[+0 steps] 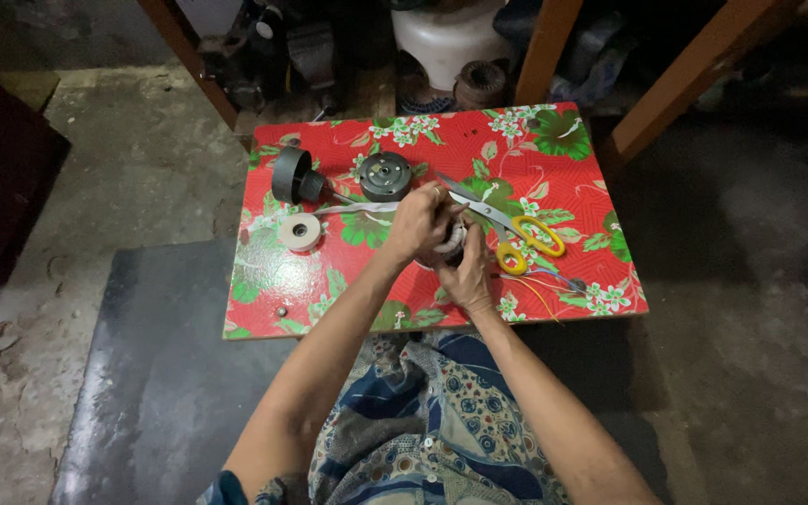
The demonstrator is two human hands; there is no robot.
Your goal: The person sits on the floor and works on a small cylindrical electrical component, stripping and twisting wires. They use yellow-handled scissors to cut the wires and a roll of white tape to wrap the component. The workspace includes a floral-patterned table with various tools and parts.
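Both hands, left hand point(415, 224) and right hand point(468, 273), fingers clenched on round wound coil point(452, 242) mid-surface; glossy floral surface point(572, 187), yellow-handled scissors point(507, 229) beside.

No packages, labels, signs or screens in view — none on the table, none on the floor around it.
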